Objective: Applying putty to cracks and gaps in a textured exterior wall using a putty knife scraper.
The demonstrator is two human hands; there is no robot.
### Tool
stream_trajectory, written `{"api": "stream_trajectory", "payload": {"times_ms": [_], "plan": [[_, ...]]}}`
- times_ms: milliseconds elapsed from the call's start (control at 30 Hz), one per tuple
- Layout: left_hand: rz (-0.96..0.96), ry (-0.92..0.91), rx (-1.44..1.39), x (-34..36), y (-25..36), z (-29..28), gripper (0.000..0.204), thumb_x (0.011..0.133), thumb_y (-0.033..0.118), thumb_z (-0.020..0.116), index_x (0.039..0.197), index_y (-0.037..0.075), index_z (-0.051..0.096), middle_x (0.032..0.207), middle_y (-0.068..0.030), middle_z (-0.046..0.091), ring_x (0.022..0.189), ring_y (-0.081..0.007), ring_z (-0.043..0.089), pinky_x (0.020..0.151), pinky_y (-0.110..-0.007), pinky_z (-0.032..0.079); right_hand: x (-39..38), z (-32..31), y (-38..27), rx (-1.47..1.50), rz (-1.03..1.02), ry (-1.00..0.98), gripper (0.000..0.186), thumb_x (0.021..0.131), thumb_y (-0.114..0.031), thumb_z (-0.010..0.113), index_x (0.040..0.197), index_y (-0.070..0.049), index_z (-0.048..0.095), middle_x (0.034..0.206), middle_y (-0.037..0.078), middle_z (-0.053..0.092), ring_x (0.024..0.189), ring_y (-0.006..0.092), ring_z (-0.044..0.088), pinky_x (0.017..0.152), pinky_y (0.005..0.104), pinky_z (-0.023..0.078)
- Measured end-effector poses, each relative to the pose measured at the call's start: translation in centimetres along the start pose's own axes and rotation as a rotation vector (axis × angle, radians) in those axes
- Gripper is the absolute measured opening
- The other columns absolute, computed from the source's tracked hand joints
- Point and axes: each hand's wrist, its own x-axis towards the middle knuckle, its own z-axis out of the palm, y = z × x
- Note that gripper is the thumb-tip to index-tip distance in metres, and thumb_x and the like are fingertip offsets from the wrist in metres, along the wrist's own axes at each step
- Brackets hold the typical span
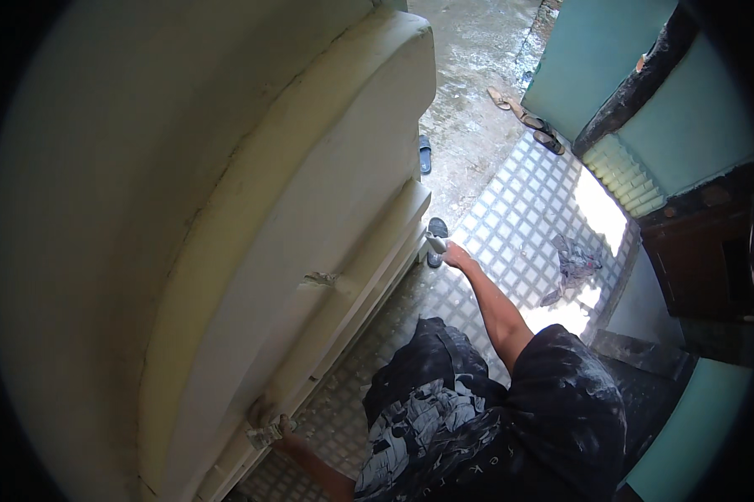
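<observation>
My right hand is closed around a pale, flat-bladed tool that looks like a putty knife, held close to the end of the wall ledge. Low on the left, my left hand is closed on a whitish, smeared piece whose kind I cannot make out. It is beside the lower part of the cream wall, near a dark smudge. Higher up, a rough damaged patch shows on the wall face above the ledge. White dust marks my dark clothes.
A checkered tile floor runs below. A crumpled cloth lies on it to the right. Sandals rest by the teal wall, and a dark slipper lies near my right hand. A brown wooden piece stands at the right.
</observation>
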Motion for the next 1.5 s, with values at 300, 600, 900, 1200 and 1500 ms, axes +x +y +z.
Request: {"api": "stream_trajectory", "payload": {"times_ms": [300, 600, 900, 1200, 1500], "plan": [[0.033, 0.008, -0.017, 1.0, -3.3, -1.5, 0.036, 0.070, -0.001, 0.062, 0.105, -0.005, 0.053, 0.111, -0.0149, 0.054, 0.095, -0.0257, 0.053, 0.081, -0.035, 0.046, -2.3, 0.0, -2.6, 0.148, -0.227, 0.420, 0.039, 0.083, -0.014, 0.047, 0.120, 0.000, 0.050, 0.110, 0.024, 0.058, 0.104, 0.0393, 0.054, 0.093, 0.0450, 0.042], [-0.031, 0.109, -0.028, 0.3, -2.9, -0.7, 0.030, 0.071, -0.004, 0.059, 0.101, -0.004, 0.055, 0.103, -0.0131, 0.057, 0.090, -0.0255, 0.055, 0.081, -0.036, 0.047, -2.9, 0.2, -0.9, 0.464, -0.065, 0.467, 0.057, 0.071, 0.000, 0.043, 0.126, -0.011, 0.054, 0.116, 0.020, 0.059, 0.109, 0.0322, 0.056, 0.095, 0.0365, 0.042], [-0.127, 0.068, -0.144, -0.2, -1.3, -0.1, 0.044, 0.070, -0.003, 0.054, 0.113, -0.006, 0.047, 0.111, -0.0173, 0.053, 0.097, -0.0268, 0.053, 0.082, -0.037, 0.047, -4.5, -2.9, -3.3, 0.788, 0.037, 0.736, 0.036, 0.077, -0.027, 0.066, 0.100, 0.001, 0.064, 0.082, 0.017, 0.066, 0.076, 0.0286, 0.061, 0.074, 0.0365, 0.047], [0.077, -0.174, -0.049, 0.7, -1.6, -1.0, 0.045, 0.069, -0.004, 0.052, 0.113, -0.006, 0.047, 0.112, -0.0165, 0.054, 0.103, -0.0274, 0.052, 0.083, -0.037, 0.048, -3.0, -1.2, -3.7, 0.285, 0.005, 0.562, 0.045, 0.069, -0.015, 0.053, 0.111, 0.001, 0.059, 0.104, 0.026, 0.062, 0.100, 0.0390, 0.059, 0.088, 0.0424, 0.046], [0.105, -0.219, -0.096, 0.4, -2.5, -1.0, 0.057, 0.070, -0.007, 0.048, 0.126, -0.005, 0.036, 0.118, -0.0168, 0.050, 0.107, -0.0282, 0.050, 0.085, -0.038, 0.049, -5.1, -1.5, -3.3, 0.712, 0.113, 0.650, 0.047, 0.081, -0.034, 0.064, 0.106, 0.005, 0.058, 0.092, 0.024, 0.065, 0.086, 0.0356, 0.064, 0.076, 0.0384, 0.048]]}}
